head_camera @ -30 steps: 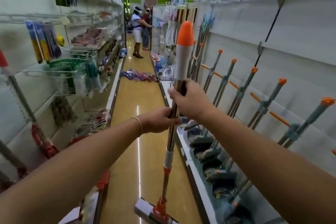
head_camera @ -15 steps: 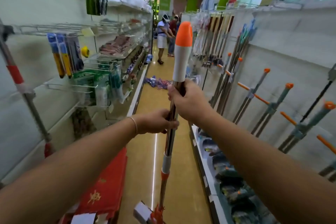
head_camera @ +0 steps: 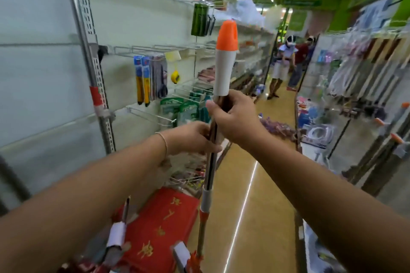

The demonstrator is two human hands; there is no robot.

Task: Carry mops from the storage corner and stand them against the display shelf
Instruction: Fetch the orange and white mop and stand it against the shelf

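Mop [head_camera: 211, 162] upright, orange cap up, left hand [head_camera: 192, 138] below right hand [head_camera: 235, 122]

Two people [head_camera: 286, 66] stand far down the aisle; red mats [head_camera: 159, 224] lie left.

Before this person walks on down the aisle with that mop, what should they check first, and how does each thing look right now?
1. Right hand gripping the mop pole just under the white sleeve: ok.
2. Left hand gripping lower down: ok.
3. Mop upright: ok, slightly tilted.
4. Mop head off the floor: cannot tell, it is cut off by the frame edge.
5. Aisle floor just ahead free: ok.
6. Two people farther down the aisle: not ok, they stand in the path.
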